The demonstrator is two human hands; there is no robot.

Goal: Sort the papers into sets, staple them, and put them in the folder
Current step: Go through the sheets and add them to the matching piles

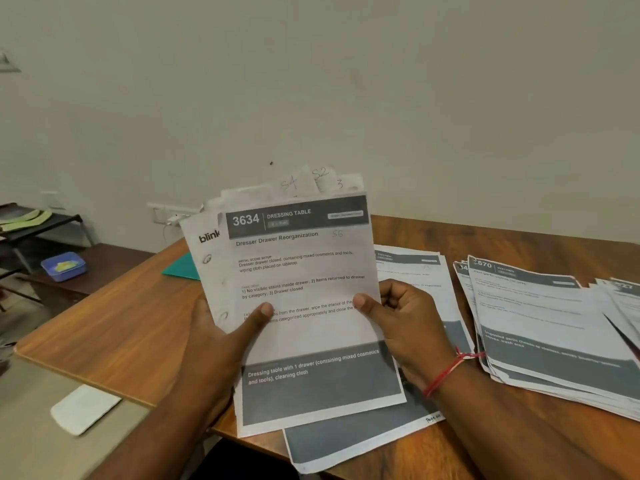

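1. A plain, pale wall (pixel 311 81) fills the top half. Below it a brown wooden table (pixel 114 327) runs from left to right.
2. At 9 o'clock in the picture a dark rack (pixel 45 225) stands by the wall. Just below it a blue box (pixel 64 266) sits on a low dark bench (pixel 104 268).
3. At 7 o'clock a white pad (pixel 85 408) lies on a pale top beside the table.
4. A white socket (pixel 166 213) is on the wall, at 10 o'clock from the held papers. Near it a green folder (pixel 183 268) lies flat on the table, half hidden behind those papers.
5. The left hand (pixel 221 337) grips the held papers (pixel 304 271). Its thumb is on the front and its fingers are behind.
6. The held papers are lifted above the table and tipped back. The top sheet says "3634 DRESSING TABLE". They block the middle of the table.
7. The right hand (pixel 405 317) grips the right edge of the same papers, thumb on the front. A red thread (pixel 446 372) goes round its wrist.
8. Under the hands a flat pile (pixel 408 265) lies on the table. At 6 o'clock it sticks out past the table's near edge.
9. At 3 o'clock a second pile (pixel 540 323) lies fanned out. A third pile (pixel 623 299) touches it and is cut off by the picture's right edge.
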